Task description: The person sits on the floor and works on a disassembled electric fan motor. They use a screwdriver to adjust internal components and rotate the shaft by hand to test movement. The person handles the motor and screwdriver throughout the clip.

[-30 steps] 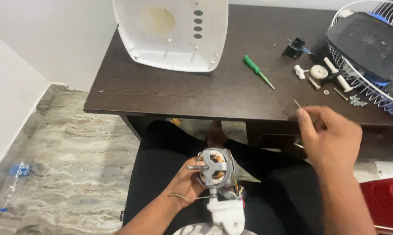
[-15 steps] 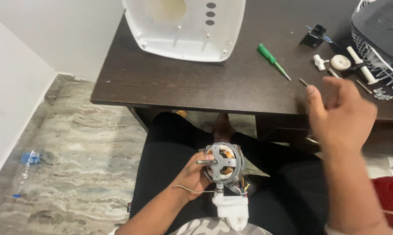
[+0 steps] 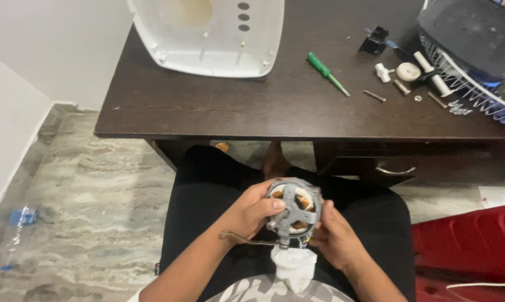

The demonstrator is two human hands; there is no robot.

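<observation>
Closest to me, over my lap, I have the fan motor (image 3: 293, 210) gripped from both sides. My left hand (image 3: 252, 212) is curled around its left rim, thumb laid across the grey metal bracket on the face. My right hand (image 3: 333, 237) is closed against the right and lower edge, fingers tucked behind where I cannot see them. The motor faces up at me, copper windings showing through the bracket, with a white plastic piece (image 3: 292, 267) hanging from its underside toward my shirt and a thin wire looping off to the left.

The motor sits well short of the table edge (image 3: 297, 133), so there is free room above my knees. To my left the marble floor (image 3: 96, 201) lies open; to my right a red object (image 3: 465, 251) stands close beside my leg.

Farther out on the dark table, a white fan housing (image 3: 207, 33) overhangs the far-left part. A green screwdriver (image 3: 326, 71) lies mid-table, well apart from it. Small white knobs (image 3: 400, 71), screws and a black clip (image 3: 375, 40) cluster just beside the wire fan guard (image 3: 465, 84) at the right edge.
</observation>
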